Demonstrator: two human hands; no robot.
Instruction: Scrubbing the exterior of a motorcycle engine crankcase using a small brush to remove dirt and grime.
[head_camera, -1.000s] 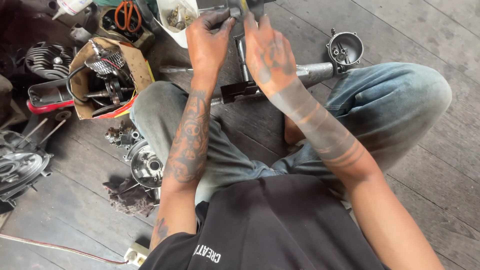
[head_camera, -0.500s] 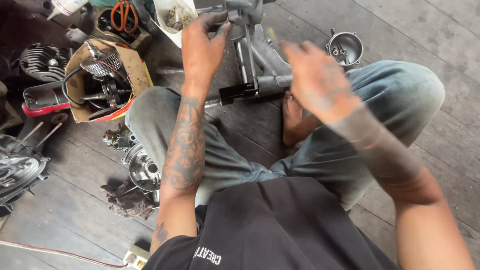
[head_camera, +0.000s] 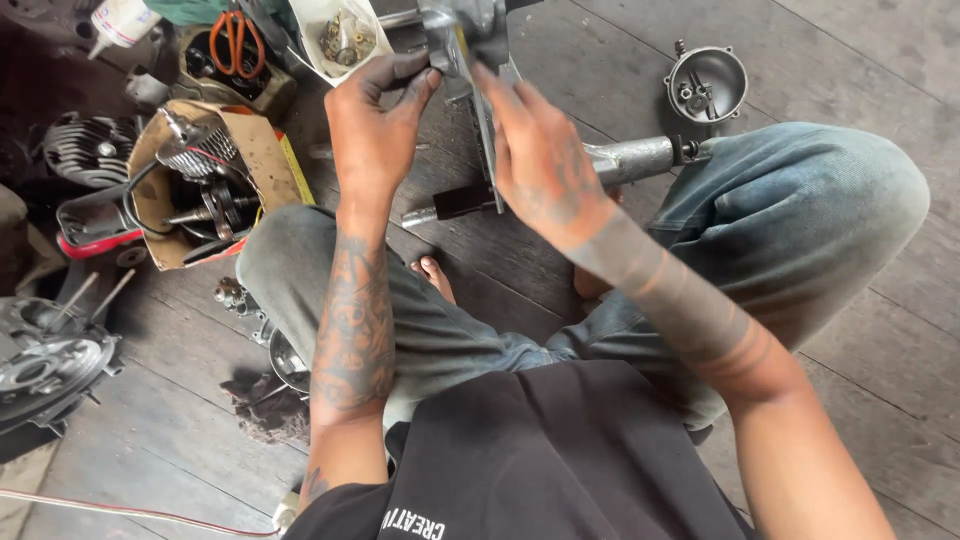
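I sit cross-legged on a wooden floor. A grey metal engine part (head_camera: 470, 30) is held up at the top of the view, between both hands. My left hand (head_camera: 375, 130) grips its left side with thumb and fingers. My right hand (head_camera: 540, 160) is on its right side, fingers reaching up along a thin metal strip (head_camera: 487, 150) that hangs down from it. Both hands are dark with grease. Below them a metal shaft with a black end (head_camera: 560, 180) lies across the floor by my knee.
A cardboard box (head_camera: 260, 150) of engine parts stands at the left, with a finned cylinder (head_camera: 85, 150) beside it. Orange-handled scissors (head_camera: 235, 40) lie in a container at top left. A round metal cup (head_camera: 705, 85) sits top right. An engine casing (head_camera: 45, 365) lies at the left edge.
My right hand swung out to the right half a second ago and has come back onto the metal part. My left hand stayed on the part.
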